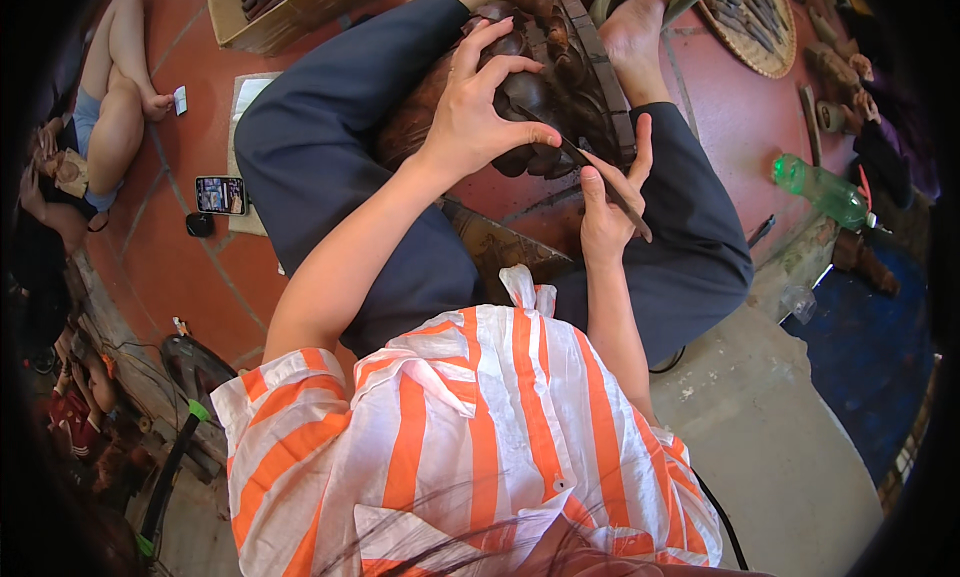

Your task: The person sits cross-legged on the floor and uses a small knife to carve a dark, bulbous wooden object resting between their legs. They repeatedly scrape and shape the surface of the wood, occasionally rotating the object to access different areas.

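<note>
A dark, glossy carved wooden piece (562, 52) with rounded relief and a curved edge lies between my legs. My left hand (470, 112) is over its near left part, fingers spread and thumb stretched out to the right. A thin dark hand tool (628, 213), like a slim file or carving chisel, slants down from beside the left thumb. My right hand (610, 207) grips it between thumb and fingers, with one finger pointing up. The tool's upper end lies against the dark carving, so its tip is hard to make out.
A cardboard box (290, 15) of tools and a round woven tray (750, 22) of tools stand farther off. Left are a phone (221, 195) and another person's bare leg (125, 102). A green bottle (825, 189) lies at right. A cable (175, 467) runs at lower left.
</note>
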### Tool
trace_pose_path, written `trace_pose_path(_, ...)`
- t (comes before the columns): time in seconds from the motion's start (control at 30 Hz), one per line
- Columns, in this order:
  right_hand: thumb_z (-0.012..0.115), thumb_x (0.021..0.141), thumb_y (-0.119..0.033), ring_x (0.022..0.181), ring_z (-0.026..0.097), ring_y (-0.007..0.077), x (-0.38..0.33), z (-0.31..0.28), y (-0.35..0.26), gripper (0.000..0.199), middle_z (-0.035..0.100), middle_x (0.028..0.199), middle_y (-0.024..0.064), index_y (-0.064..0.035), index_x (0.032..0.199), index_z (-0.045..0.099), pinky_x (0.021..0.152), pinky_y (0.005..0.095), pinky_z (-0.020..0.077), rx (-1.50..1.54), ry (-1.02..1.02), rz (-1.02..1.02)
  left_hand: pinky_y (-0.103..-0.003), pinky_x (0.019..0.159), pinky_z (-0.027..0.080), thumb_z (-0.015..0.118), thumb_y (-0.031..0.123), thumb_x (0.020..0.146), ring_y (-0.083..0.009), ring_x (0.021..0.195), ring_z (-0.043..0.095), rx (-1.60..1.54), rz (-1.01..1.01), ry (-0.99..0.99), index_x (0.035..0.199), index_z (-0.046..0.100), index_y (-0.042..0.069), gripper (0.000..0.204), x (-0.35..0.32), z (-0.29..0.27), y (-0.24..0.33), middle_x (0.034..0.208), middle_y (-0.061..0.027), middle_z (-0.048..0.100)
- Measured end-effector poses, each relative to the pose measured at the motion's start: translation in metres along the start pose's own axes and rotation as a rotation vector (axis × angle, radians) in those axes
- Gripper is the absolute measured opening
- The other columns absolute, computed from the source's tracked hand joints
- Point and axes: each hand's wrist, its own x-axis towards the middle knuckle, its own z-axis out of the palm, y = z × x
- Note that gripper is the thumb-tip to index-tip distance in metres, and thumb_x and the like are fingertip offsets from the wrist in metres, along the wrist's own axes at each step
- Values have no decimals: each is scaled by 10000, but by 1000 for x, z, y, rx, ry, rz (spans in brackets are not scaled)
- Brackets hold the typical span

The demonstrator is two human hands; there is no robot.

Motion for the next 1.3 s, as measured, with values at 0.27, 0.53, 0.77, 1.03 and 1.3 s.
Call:
trace_pose_path(0.27,683,827,-196,1408,265,337,-3,-1,4,200,286,1522,196,-70,965,754,1147,459,151,151,47,40,-445,1100,310,910,390,526,-349,1387,261,50,-33,17,1034,648,103,639,3,4,7,1432,-104,341)
trace_pose_path(0.53,664,852,-190,1393,295,339,-1,0,-1,216,306,1510,203,-28,972,742,1127,408,236,87,47,26,-445,1102,309,908,372,538,-354,1387,262,17,-81,45,1056,647,118,634,3,8,10,1430,-105,343)
trace_pose_path(0.77,661,856,-203,1390,294,354,0,-1,-6,233,277,1524,200,-14,967,738,1128,422,230,4,2,3,-445,1106,310,904,385,539,-341,1382,282,7,-35,-80,1084,646,126,655,4,-11,0,1431,-103,343)
trace_pose_path(1.03,682,836,-197,1426,206,346,-2,5,0,190,271,1527,199,-59,945,755,1154,446,129,199,107,90,-437,1065,358,905,371,540,-324,1342,335,169,-103,150,1069,647,115,642,5,21,13,1428,-120,348)
trace_pose_path(1.3,738,786,-176,1446,152,334,-5,-1,4,180,197,1560,181,-95,944,764,1156,446,105,91,18,-21,-440,1077,349,894,407,553,-334,1375,298,43,-6,-37,1105,638,107,679,4,-4,6,1430,-123,347)
